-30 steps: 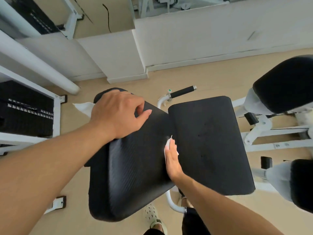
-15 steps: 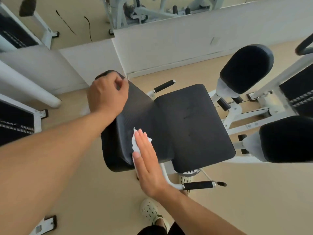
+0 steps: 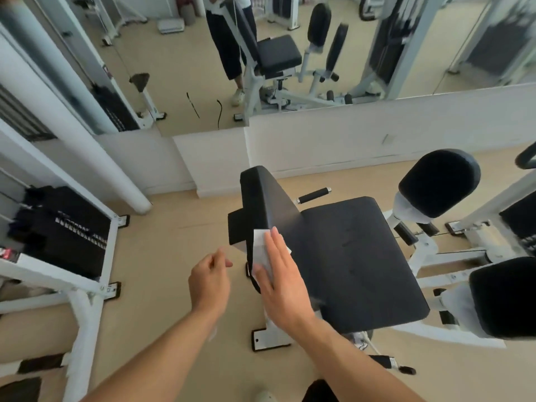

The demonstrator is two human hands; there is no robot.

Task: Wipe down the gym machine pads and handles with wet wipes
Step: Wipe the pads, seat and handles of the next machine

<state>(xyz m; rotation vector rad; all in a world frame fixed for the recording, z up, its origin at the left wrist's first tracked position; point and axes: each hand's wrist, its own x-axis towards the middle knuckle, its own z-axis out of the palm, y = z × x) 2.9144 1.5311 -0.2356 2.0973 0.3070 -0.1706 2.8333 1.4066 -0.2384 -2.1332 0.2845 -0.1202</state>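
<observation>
Pressing flat on the back pad [image 3: 269,204], the right hand [image 3: 280,281] half-hides the wipe [image 3: 259,249]; left hand [image 3: 209,281] hangs loosely curled.

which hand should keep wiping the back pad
Right. The right hand lies flat on the wet wipe, pressing it to the back pad; the left hand hangs beside it, touching nothing.

Black pads, white frame, beige floor

The back pad [image 3: 266,204] and the seat pad [image 3: 353,256] are plain black, and the wipe [image 3: 261,250] on the back pad is white. The two round pads [image 3: 438,181] at the right of the frame are black on white metal. The handle grip [image 3: 313,195] is black with a silver end. The floor [image 3: 162,271] is beige, the low wall [image 3: 348,137] white, and the weight stack [image 3: 63,230] at the left black with small white marks.
</observation>
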